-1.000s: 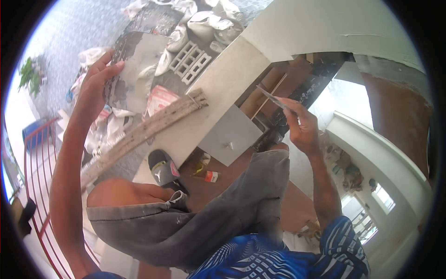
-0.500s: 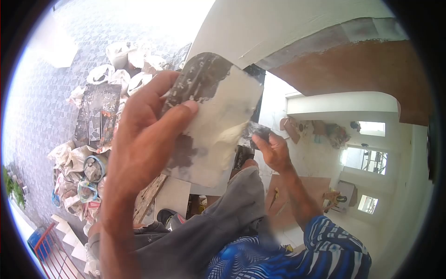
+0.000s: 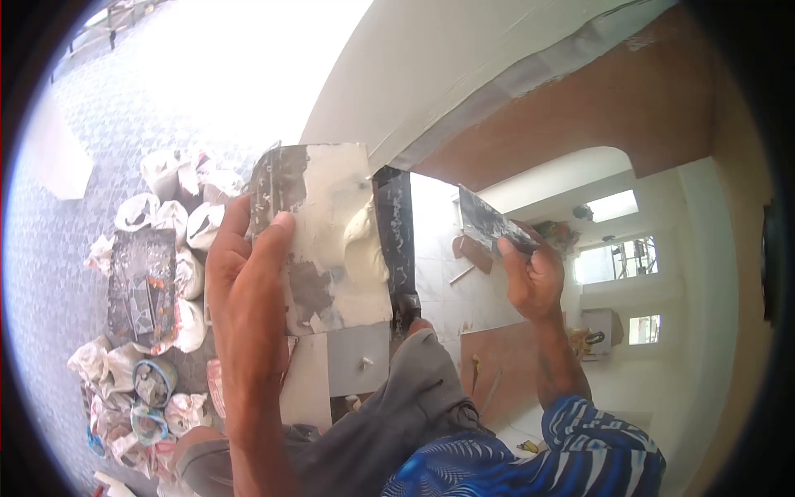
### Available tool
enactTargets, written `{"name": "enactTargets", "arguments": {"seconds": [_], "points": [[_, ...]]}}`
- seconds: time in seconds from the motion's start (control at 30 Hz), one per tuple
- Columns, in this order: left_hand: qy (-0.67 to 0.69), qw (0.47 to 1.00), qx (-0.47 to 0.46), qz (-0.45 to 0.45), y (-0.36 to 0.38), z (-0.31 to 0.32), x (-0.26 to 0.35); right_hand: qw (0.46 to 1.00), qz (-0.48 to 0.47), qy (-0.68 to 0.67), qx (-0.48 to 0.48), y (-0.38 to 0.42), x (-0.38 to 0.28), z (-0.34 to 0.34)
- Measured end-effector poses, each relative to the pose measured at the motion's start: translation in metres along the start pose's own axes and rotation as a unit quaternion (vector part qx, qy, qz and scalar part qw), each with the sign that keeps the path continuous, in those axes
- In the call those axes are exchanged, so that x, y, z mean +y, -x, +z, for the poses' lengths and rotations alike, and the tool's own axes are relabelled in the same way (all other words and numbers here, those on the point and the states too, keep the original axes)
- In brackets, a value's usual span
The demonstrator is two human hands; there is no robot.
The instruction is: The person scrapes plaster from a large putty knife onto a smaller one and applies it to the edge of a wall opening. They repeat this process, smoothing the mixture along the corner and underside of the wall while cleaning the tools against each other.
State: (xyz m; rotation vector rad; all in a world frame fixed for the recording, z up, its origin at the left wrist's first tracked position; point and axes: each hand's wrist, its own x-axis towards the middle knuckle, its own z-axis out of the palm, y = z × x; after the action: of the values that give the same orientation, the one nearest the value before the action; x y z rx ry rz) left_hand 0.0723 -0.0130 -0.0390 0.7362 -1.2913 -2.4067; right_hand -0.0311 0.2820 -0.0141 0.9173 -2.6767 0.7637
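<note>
Precariously, the thick blob [image 3: 364,247] sat near the edge of the board [image 3: 327,286] gripped by the left hand [image 3: 257,282], where tilting could drop it, while the right hand [image 3: 534,277] pinched a scraper [image 3: 489,222].

The broad blade [image 3: 302,186] looks like dull, stained metal, coated with matt paste [image 3: 364,248]. The shorts [image 3: 397,381] are matt cloth.
</note>
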Motion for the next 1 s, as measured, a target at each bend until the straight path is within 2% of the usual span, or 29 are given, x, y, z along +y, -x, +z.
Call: {"name": "enactTargets", "arguments": {"seconds": [0.03, 0.13, 0.2, 0.27, 0.37, 0.4, 0.43, 0.5, 0.57, 0.67, 0.77, 0.87, 0.93, 1.0], "points": [[0.015, 1.0, -0.011, 0.006, -0.008, -0.005, -0.007, 0.998, 0.066, 0.004, -0.026, -0.003, -0.022, -0.01], [-0.005, 0.999, -0.035, 0.019, -0.018, -0.011, -0.014, 1.0, 0.017, 0.0, 0.001, -0.006, -0.044, -0.016], [-0.041, 0.998, -0.045, 0.029, -0.019, -0.013, -0.014, 0.998, -0.055, 0.024, 0.012, -0.008, -0.054, -0.017], [-0.02, 0.998, -0.029, 0.045, -0.013, -0.008, -0.013, 0.993, -0.103, 0.045, 0.036, -0.007, -0.054, -0.023], [-0.024, 0.998, -0.036, 0.044, -0.01, -0.012, -0.01, 0.976, -0.134, 0.165, 0.046, -0.015, -0.069, -0.054], [-0.023, 0.998, -0.036, 0.043, -0.009, -0.017, -0.011, 0.961, -0.189, 0.188, 0.076, -0.026, -0.071, -0.067], [-0.024, 0.998, -0.036, 0.04, -0.01, -0.022, -0.013, 0.945, -0.206, 0.229, 0.11, -0.035, -0.074, -0.079], [0.006, 0.999, -0.009, 0.03, -0.005, -0.021, -0.008, 0.913, -0.177, 0.305, 0.205, -0.058, -0.069, -0.106], [0.0, 0.999, 0.0, 0.052, 0.0, -0.022, -0.005, 0.867, -0.22, 0.359, 0.267, -0.092, -0.079, -0.132], [-0.015, 0.999, -0.018, 0.049, 0.002, -0.023, 0.001, 0.831, -0.307, 0.372, 0.278, -0.137, -0.087, -0.167], [-0.034, 0.997, -0.061, 0.044, -0.001, -0.024, 0.0, 0.746, -0.347, 0.476, 0.311, -0.168, -0.075, -0.197], [-0.014, 0.997, -0.069, 0.026, -0.009, -0.027, -0.015, 0.716, -0.372, 0.499, 0.315, -0.182, -0.075, -0.208], [-0.01, 0.998, -0.059, 0.01, -0.013, -0.027, -0.021, 0.729, -0.376, 0.483, 0.307, -0.191, -0.072, -0.212], [0.011, 0.996, -0.086, 0.02, -0.013, -0.024, -0.021, 0.733, -0.378, 0.477, 0.304, -0.196, -0.069, -0.213]]}}
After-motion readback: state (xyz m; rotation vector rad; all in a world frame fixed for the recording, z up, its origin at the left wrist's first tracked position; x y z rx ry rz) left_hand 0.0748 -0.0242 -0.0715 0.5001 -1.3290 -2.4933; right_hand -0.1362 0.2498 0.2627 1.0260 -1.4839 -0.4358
